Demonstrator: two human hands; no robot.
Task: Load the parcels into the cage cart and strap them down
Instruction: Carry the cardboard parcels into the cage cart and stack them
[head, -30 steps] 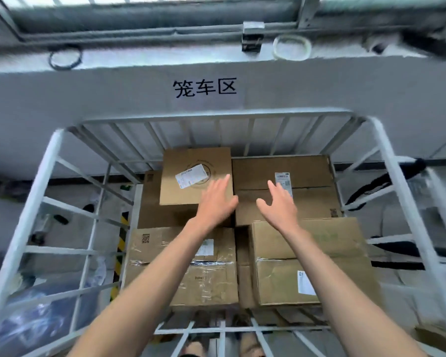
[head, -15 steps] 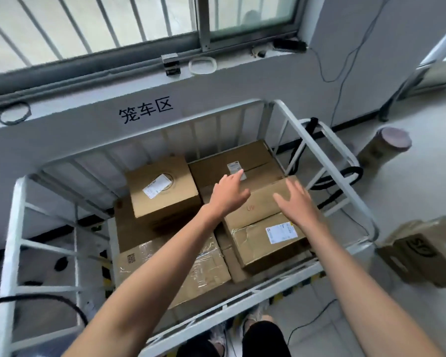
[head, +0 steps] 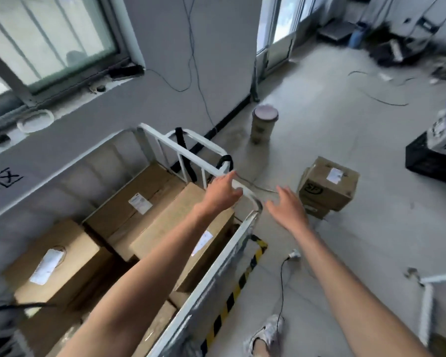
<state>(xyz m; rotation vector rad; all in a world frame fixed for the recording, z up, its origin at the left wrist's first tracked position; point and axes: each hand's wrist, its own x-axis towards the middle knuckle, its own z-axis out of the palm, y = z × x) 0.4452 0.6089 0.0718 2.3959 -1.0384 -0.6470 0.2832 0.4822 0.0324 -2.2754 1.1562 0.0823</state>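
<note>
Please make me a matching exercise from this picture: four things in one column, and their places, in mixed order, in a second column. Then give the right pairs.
Things
1. brown cardboard box with a black logo
2. black strap
3. tan cylinder-shaped container with a pale lid
4. black plastic crate

Places
A. hanging over the rail of the white metal cage cart
B. at the right edge of the view
C. upright on the grey floor, near the wall
D. on the floor, just beyond the right hand

Pairs: 1-D, 2-A, 3-C, 4-B
</note>
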